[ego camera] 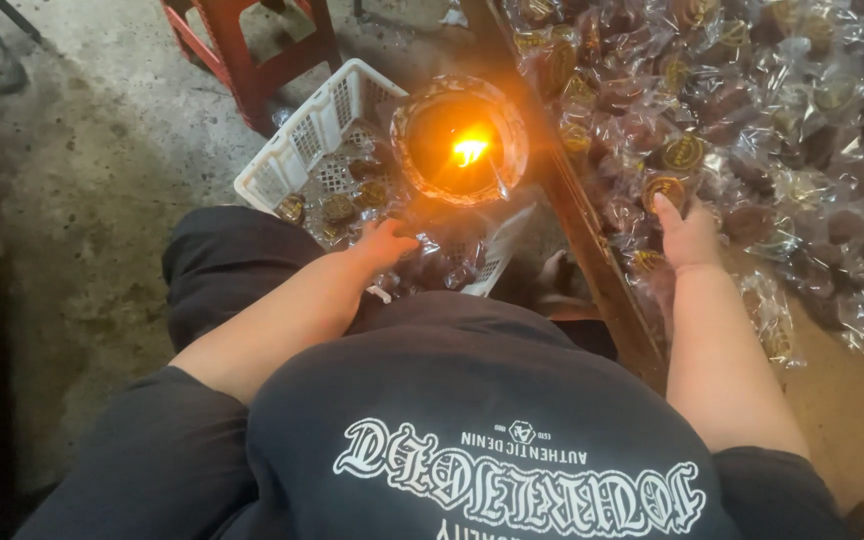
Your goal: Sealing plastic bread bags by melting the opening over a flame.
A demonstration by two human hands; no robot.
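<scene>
Fingers of the right hand (690, 235) rest flat and unclenched on a wrapped dark sweet (664, 190) in the pile on the table (842, 400). The left hand (384, 245) sits over the white basket (297, 150); its grip is hidden. Clear wrappers lie close to the lamp flame (469, 150) and could scorch.

The view is dim overall, with soft daylight on the concrete floor (82, 180) at upper left. The flame (469, 150) burns orange and blows out to a white core — its glow tints the bowl (422, 110) around it. Clear wrappers (752, 130) on the worktop catch scattered glints. The far left edge falls into near-black shadow. Focus is soft throughout — fine detail smears, most in the corners.
</scene>
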